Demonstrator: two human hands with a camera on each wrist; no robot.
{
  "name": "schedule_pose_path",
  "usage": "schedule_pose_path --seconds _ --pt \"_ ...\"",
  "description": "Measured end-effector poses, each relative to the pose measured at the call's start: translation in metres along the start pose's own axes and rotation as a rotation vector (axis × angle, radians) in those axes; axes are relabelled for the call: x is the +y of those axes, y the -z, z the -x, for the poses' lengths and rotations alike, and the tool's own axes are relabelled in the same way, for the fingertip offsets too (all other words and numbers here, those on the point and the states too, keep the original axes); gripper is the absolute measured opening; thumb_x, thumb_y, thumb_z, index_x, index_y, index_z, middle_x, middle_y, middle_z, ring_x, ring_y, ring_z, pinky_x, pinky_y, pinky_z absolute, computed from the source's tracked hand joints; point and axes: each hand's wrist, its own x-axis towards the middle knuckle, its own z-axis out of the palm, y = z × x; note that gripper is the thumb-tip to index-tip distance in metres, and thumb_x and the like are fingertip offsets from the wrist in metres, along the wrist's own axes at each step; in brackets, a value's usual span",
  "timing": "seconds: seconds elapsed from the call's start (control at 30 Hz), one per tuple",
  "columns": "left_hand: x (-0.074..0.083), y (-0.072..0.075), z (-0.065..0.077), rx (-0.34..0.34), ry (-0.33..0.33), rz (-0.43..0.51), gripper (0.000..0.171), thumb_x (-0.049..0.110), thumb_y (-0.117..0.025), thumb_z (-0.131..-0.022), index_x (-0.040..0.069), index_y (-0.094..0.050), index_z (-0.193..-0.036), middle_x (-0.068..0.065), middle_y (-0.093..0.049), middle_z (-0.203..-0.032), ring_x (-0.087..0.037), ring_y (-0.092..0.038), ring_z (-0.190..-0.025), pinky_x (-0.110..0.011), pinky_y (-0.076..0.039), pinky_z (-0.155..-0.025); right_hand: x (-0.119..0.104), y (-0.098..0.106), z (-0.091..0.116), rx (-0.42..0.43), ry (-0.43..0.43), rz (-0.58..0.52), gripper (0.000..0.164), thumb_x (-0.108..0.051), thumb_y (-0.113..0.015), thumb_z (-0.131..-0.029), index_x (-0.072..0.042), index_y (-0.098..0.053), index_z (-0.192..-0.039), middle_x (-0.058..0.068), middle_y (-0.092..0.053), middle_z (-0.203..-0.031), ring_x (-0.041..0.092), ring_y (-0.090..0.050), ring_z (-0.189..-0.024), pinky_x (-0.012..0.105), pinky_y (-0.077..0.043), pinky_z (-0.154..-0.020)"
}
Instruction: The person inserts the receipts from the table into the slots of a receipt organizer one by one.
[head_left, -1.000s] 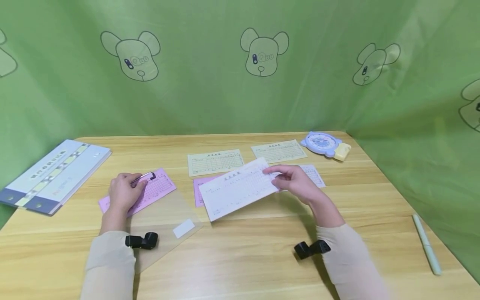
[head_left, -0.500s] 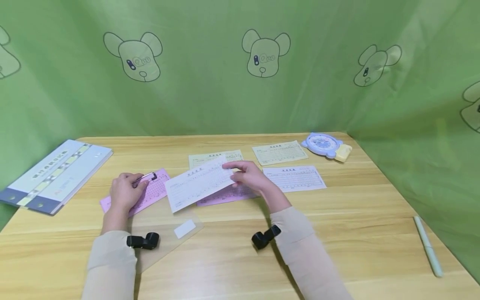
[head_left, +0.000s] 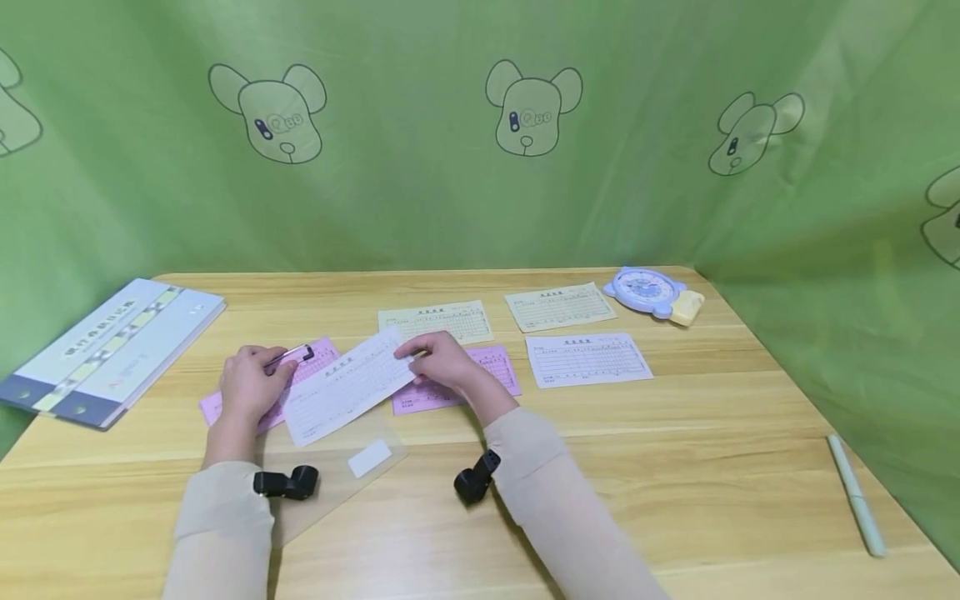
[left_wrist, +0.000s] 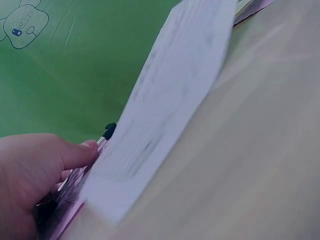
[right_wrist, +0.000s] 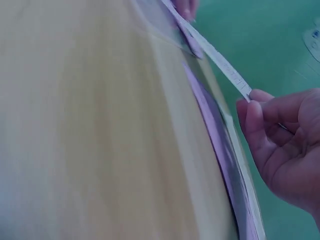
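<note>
In the head view my right hand (head_left: 442, 360) pinches the right edge of a white printed form (head_left: 348, 387), which slants down to the left over a pink form (head_left: 318, 367). That pink form lies at the top of a clear clipboard (head_left: 322, 492) with a white label. My left hand (head_left: 251, 383) grips the clipboard's metal clip (head_left: 295, 354), whose black tip (left_wrist: 110, 131) shows beside my thumb in the left wrist view. Thumb and fingertips hold the white form's edge in the right wrist view, where the paper (right_wrist: 222, 62) is seen nearly edge-on.
Another pink form (head_left: 457, 396), two pale green forms (head_left: 435, 321) and a second white form (head_left: 588, 360) lie farther right. A blue clock-like dial (head_left: 643, 288) and a yellow block (head_left: 686, 308) are at the back right, a pen (head_left: 857, 496) at the right edge, a binder (head_left: 112, 350) at left.
My right hand has carried the white form leftward from over the middle pink form to over the clipboard. My left hand has stayed at the clip.
</note>
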Motion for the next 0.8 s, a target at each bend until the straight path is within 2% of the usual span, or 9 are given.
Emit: schedule_pose_path --seconds 0.1,0.2,0.37,0.5,0.6,0.8 --pt "0.000 0.000 0.000 0.000 0.004 -0.002 0.038 0.023 -0.051 -0.086 -0.002 -0.053 -0.114 -0.024 -0.043 -0.110 -0.040 -0.034 -0.100 -0.051 -0.024 -0.082 -0.002 -0.012 -0.002 0.016 -0.007 0.062 0.028 0.007 -0.056 -0.075 -0.009 -0.065 -0.096 0.005 -0.057 -0.093 0.014 -0.052 -0.056 0.024 -0.046 -0.051" --pt "0.000 0.000 0.000 0.007 0.000 -0.012 0.037 0.023 -0.051 -0.086 -0.002 -0.053 -0.114 -0.023 -0.043 -0.109 -0.040 -0.035 -0.099 -0.050 -0.024 -0.081 -0.005 -0.024 -0.004 0.035 -0.009 0.086 0.030 0.004 -0.057 -0.076 -0.011 -0.065 -0.100 0.006 -0.057 -0.103 0.013 -0.050 -0.052 0.022 -0.044 -0.048" --pt "0.002 0.000 0.001 0.022 -0.010 -0.028 0.037 0.022 -0.051 -0.086 -0.002 -0.053 -0.113 -0.023 -0.043 -0.107 -0.039 -0.036 -0.097 -0.049 -0.026 -0.078 -0.009 -0.040 -0.007 0.065 0.016 0.014 0.035 0.009 -0.053 -0.076 -0.007 -0.061 -0.107 0.012 -0.049 -0.118 0.012 -0.050 -0.048 0.022 -0.046 -0.047" --pt "0.002 0.000 0.001 0.024 -0.013 -0.031 0.036 0.022 -0.052 -0.086 -0.002 -0.054 -0.113 -0.023 -0.044 -0.106 -0.039 -0.036 -0.096 -0.049 -0.027 -0.078 -0.011 -0.049 -0.009 0.100 0.022 -0.024 0.034 0.012 -0.051 -0.075 -0.004 -0.062 -0.103 0.015 -0.050 -0.116 0.014 -0.053 -0.048 0.024 -0.048 -0.049" --pt "0.002 0.000 0.001 0.019 -0.014 -0.037 0.036 0.021 -0.052 -0.086 -0.002 -0.053 -0.113 -0.023 -0.044 -0.107 -0.039 -0.036 -0.096 -0.049 -0.026 -0.079 -0.013 -0.055 -0.010 0.125 -0.005 -0.052 0.028 0.011 -0.053 -0.075 -0.003 -0.063 -0.097 0.017 -0.052 -0.108 0.013 -0.054 -0.048 0.023 -0.048 -0.050" --pt "0.000 -0.001 0.001 0.040 -0.038 -0.049 0.035 0.021 -0.052 -0.085 -0.002 -0.054 -0.111 -0.024 -0.045 -0.105 -0.040 -0.037 -0.095 -0.049 -0.027 -0.078 -0.015 -0.067 -0.012 0.128 -0.065 -0.160 0.025 0.013 -0.056 -0.073 -0.002 -0.065 -0.092 0.008 -0.053 -0.085 0.012 -0.053 -0.046 0.023 -0.048 -0.049"
